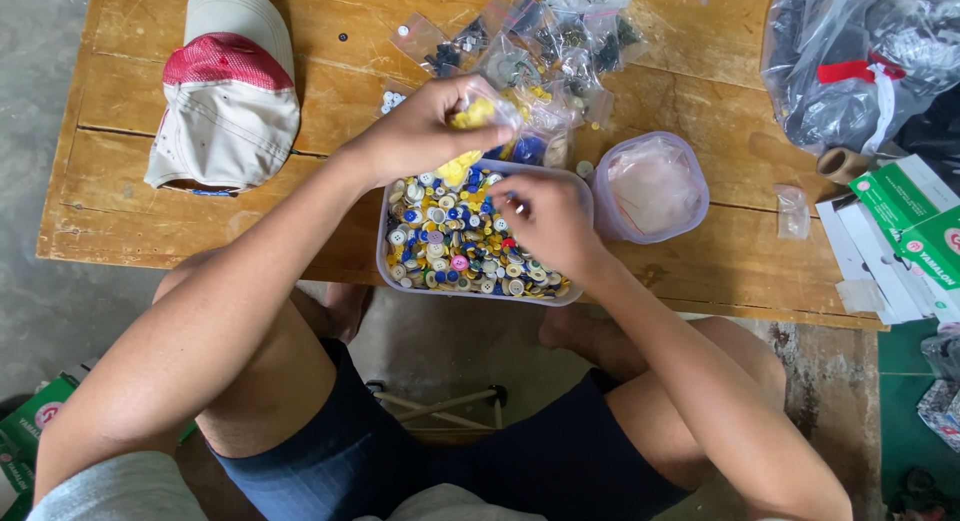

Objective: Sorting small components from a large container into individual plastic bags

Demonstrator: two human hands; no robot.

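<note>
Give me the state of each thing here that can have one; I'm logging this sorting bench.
left hand: closed on a small clear bag of yellow buttons
right hand: fingers pinched, down among the buttons
rectangular tub: open, nearly full of mixed buttons
round tub: open, holds clear plastic bags
cap: lying upside down
big clear sack: tied with red tape

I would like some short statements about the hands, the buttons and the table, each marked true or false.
1. The left hand holds a small clear bag with yellow buttons. True.
2. The right hand rests on the cap. False: it is over the tub of mixed buttons.
3. The round container is full of buttons. False: it looks nearly empty.
4. The cap lies on the wooden table. True.
</note>
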